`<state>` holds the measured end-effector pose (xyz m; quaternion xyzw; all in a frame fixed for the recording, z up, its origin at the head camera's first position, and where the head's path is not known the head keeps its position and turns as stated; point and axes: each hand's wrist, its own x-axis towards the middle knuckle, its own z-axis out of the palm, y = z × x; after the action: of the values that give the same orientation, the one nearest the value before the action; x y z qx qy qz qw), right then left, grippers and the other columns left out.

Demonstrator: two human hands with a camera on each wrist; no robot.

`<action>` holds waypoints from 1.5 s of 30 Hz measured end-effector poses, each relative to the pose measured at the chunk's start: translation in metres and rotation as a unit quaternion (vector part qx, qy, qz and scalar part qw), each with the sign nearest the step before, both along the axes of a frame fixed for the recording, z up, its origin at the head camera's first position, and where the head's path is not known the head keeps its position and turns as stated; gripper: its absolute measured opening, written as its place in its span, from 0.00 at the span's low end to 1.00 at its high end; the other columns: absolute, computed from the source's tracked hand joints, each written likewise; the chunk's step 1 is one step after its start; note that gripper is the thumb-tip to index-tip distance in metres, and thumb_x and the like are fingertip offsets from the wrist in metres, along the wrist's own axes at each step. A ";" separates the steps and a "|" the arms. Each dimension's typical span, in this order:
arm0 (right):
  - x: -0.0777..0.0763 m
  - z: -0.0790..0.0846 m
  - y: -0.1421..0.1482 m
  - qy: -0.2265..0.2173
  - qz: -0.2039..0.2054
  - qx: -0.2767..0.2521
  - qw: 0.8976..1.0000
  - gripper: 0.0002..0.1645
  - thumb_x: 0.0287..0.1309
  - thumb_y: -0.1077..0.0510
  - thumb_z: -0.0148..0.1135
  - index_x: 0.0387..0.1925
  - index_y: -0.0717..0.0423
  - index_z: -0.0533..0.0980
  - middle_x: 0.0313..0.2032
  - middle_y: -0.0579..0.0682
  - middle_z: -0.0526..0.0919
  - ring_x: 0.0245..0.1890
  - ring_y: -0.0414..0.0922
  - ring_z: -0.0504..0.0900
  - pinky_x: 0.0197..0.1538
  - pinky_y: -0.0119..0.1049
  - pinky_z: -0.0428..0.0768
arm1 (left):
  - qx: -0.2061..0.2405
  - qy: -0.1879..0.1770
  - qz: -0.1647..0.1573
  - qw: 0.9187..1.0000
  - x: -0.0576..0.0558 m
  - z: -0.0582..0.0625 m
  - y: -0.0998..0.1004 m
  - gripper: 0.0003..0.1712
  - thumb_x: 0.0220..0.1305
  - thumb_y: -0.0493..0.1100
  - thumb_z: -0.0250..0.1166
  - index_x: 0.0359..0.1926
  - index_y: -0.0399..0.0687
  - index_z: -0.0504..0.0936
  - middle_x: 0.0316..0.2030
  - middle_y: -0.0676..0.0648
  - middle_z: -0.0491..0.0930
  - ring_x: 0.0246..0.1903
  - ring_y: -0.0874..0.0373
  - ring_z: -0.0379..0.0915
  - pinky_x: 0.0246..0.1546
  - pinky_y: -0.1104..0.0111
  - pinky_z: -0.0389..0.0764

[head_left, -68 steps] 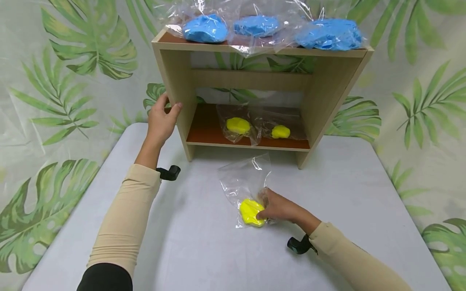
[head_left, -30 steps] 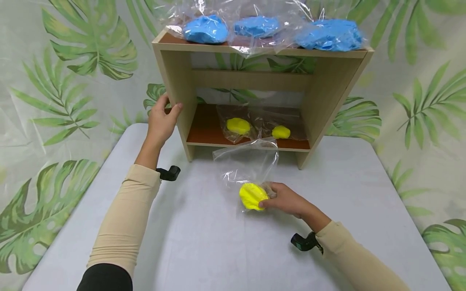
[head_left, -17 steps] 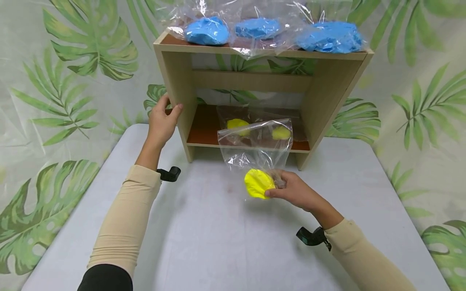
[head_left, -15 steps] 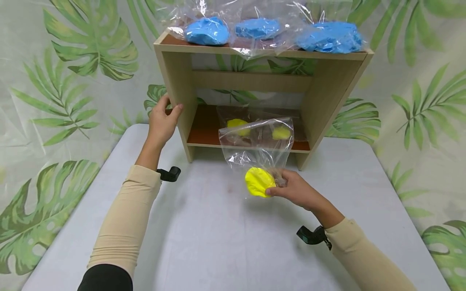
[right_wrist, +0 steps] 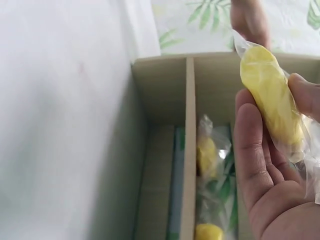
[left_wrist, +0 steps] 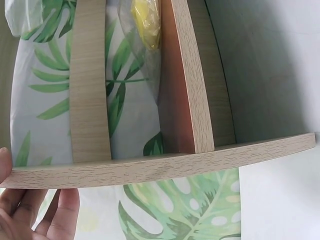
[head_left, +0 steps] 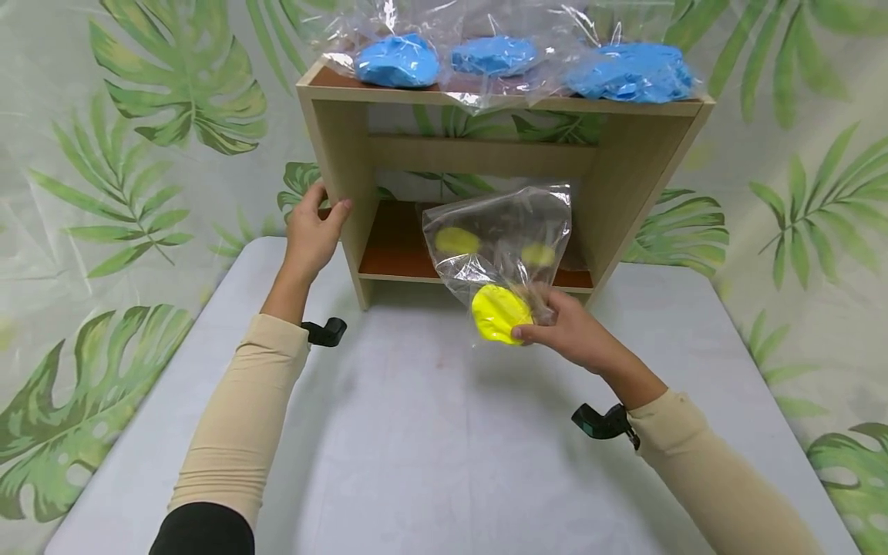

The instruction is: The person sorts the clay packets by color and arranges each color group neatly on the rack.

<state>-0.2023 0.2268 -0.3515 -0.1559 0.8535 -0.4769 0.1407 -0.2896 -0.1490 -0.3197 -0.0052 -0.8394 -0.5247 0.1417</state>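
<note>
My right hand pinches a clear plastic bag of yellow clay, thumb on the near face and fingers behind. The bag's loose top stands up in front of the lower board of a small wooden shelf. In the right wrist view the clay lump looks long and flat between thumb and fingers. My left hand grips the shelf's left side panel, thumb inside and fingers outside. On the lower board lie two more bagged yellow lumps, seen through the held bag in the head view.
Three bagged blue lumps rest on the shelf's top board, their clear plastic overhanging its front edge. The shelf stands at the back of a white-covered table. A leaf-print cloth hangs behind and beside it.
My right hand has lifted the bag of yellow clay off the table and carried it forward and up towards the lower board. My left hand has stayed on the side panel.
</note>
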 end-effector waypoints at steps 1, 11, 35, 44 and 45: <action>-0.002 0.003 0.000 0.002 -0.001 0.005 1.000 0.39 0.59 0.57 0.69 0.68 0.59 0.64 0.54 0.62 0.75 0.43 0.48 0.83 0.47 0.37 0.87 | -0.001 0.000 0.000 1.000 0.000 0.000 0.000 0.28 0.72 0.52 0.55 0.70 0.53 0.67 0.68 0.45 0.71 0.65 0.48 0.73 0.62 0.52 0.78; -0.024 0.025 -0.008 0.035 -0.021 0.080 0.996 0.43 0.60 0.53 0.69 0.72 0.56 0.61 0.60 0.60 0.72 0.51 0.55 0.79 0.51 0.43 0.86 | 0.008 0.004 -0.005 1.000 -0.001 -0.001 0.000 0.28 0.72 0.51 0.56 0.69 0.53 0.68 0.67 0.43 0.71 0.65 0.48 0.73 0.61 0.52 0.79; -0.085 0.058 -0.055 -0.001 -0.012 0.058 0.998 0.44 0.61 0.56 0.66 0.74 0.57 0.57 0.65 0.60 0.68 0.51 0.55 0.79 0.55 0.51 0.84 | 0.013 0.011 -0.013 1.000 -0.001 0.000 -0.004 0.28 0.71 0.51 0.56 0.69 0.52 0.68 0.67 0.44 0.71 0.65 0.47 0.73 0.62 0.52 0.78; -0.105 0.051 -0.072 -0.018 -0.029 0.024 0.999 0.45 0.62 0.56 0.65 0.75 0.57 0.55 0.70 0.60 0.65 0.54 0.56 0.80 0.58 0.51 0.83 | 0.012 0.006 -0.019 1.000 -0.001 -0.002 -0.003 0.27 0.71 0.51 0.57 0.68 0.52 0.69 0.66 0.44 0.72 0.65 0.47 0.73 0.62 0.52 0.78; -0.107 0.050 -0.074 -0.018 -0.029 0.021 0.999 0.46 0.63 0.55 0.65 0.76 0.56 0.53 0.72 0.59 0.63 0.54 0.56 0.80 0.57 0.50 0.83 | 0.013 0.008 -0.019 1.000 -0.001 -0.001 -0.003 0.27 0.71 0.51 0.57 0.68 0.52 0.69 0.66 0.44 0.72 0.65 0.47 0.73 0.62 0.52 0.78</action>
<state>-0.3095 0.1528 -0.3019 -0.1192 0.8651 -0.4650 0.1452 -0.2908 -0.1517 -0.3211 -0.0233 -0.8312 -0.5380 0.1386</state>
